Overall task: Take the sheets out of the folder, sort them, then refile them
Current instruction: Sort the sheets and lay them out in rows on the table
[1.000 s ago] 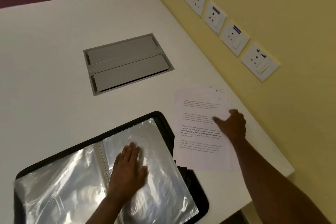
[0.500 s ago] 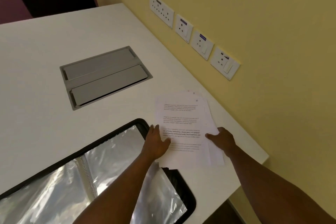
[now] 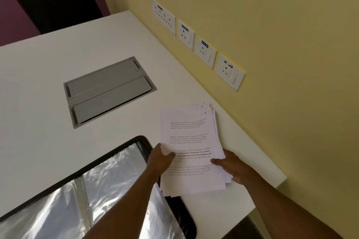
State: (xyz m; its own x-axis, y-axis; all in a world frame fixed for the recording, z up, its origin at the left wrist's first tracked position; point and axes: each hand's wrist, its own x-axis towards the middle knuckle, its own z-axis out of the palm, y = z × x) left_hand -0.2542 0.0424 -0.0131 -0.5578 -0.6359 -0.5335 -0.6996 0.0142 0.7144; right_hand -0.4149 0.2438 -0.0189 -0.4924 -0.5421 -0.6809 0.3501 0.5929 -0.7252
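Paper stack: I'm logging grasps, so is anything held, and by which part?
Both hands hold the paper stack: left hand on its left edge, right hand on its right edge.

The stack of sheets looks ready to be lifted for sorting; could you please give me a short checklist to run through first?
1. Left hand grips the stack of sheets at its left edge: ok.
2. Right hand grips its right edge: ok.
3. Edges squared: not ok, sheets fanned at the top right.
4. Handwritten page numbers readable: ok for the top corners, others cannot tell.
5. Folder open, sleeves empty: cannot tell for hidden sleeves.
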